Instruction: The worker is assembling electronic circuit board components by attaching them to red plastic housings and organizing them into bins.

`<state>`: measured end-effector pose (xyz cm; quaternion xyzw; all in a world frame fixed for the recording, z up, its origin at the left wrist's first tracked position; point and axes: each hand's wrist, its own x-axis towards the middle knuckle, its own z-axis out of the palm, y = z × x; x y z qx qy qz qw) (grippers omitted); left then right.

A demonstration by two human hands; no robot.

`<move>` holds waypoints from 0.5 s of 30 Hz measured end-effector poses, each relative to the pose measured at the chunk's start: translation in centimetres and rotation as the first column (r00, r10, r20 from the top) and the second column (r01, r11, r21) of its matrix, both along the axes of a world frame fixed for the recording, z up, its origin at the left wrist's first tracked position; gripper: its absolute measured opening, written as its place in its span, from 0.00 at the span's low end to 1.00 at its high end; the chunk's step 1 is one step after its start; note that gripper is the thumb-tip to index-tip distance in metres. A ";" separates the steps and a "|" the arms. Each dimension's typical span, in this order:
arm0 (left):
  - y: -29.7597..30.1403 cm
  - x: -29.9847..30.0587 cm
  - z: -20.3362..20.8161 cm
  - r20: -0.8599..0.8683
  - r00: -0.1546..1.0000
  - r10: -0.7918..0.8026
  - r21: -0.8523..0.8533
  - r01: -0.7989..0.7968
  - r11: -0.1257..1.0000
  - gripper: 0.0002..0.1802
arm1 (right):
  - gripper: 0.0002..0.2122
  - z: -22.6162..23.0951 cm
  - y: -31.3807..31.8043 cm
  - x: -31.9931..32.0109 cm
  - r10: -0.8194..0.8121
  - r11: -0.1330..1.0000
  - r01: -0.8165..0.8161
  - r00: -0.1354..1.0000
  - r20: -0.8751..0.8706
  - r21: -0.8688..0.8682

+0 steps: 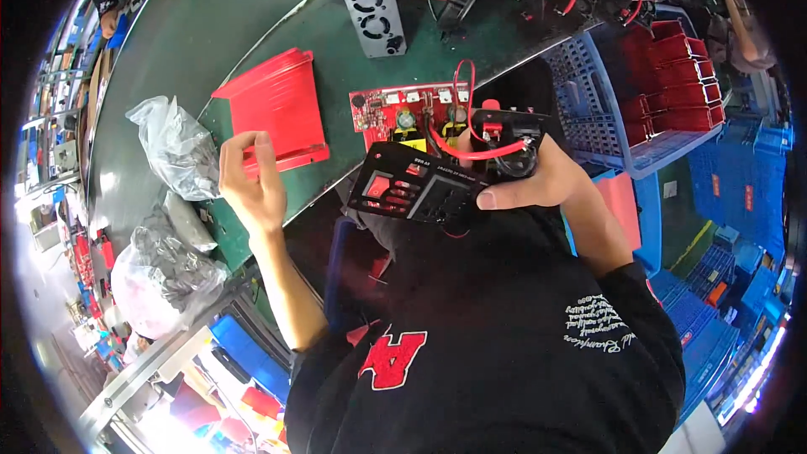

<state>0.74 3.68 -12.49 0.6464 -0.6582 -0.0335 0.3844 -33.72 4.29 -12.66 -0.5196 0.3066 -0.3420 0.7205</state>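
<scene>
My right hand [548,178] grips a black end panel [420,193] with a red switch and socket cut-outs, held close to my body. A red circuit board [378,111] with coils, capacitors and yellow parts is next to the panel. A thick red wire [481,152] loops across to a black part [514,160] near my right fingers. My left hand [255,189] is empty, its fingers apart, in front of the near left edge of a red metal casing [277,109]. Whether it touches the casing is hard to tell.
A grey end plate with fan openings [371,13] lies beyond the board on the green bench [227,13]. Clear plastic bags [172,147] sit at the left. Fans and wired boards are heaped at the far right. A blue crate [588,113] holds red casings [672,67].
</scene>
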 end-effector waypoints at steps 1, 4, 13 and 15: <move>0.2 -0.6 0.5 0.002 1.000 0.002 0.005 -0.002 1.000 0.09 | 0.30 -0.3 0.0 0.2 0.036 0.999 -0.037 0.999 0.030 0.037; 0.8 -2.5 1.0 -0.182 0.972 -0.148 0.015 0.153 0.988 0.08 | 0.30 -2.0 0.2 1.0 0.038 0.999 -0.038 0.999 0.026 0.020; -1.5 5.6 -3.4 0.459 0.881 0.113 0.238 -0.245 0.940 0.30 | 0.26 -4.8 1.8 4.7 -0.212 0.921 0.165 0.972 0.098 0.354; -0.9 5.3 -2.8 0.386 0.923 0.004 0.279 -0.121 0.953 0.30 | 0.28 -5.3 2.4 5.0 -0.231 0.936 0.203 0.971 0.065 0.289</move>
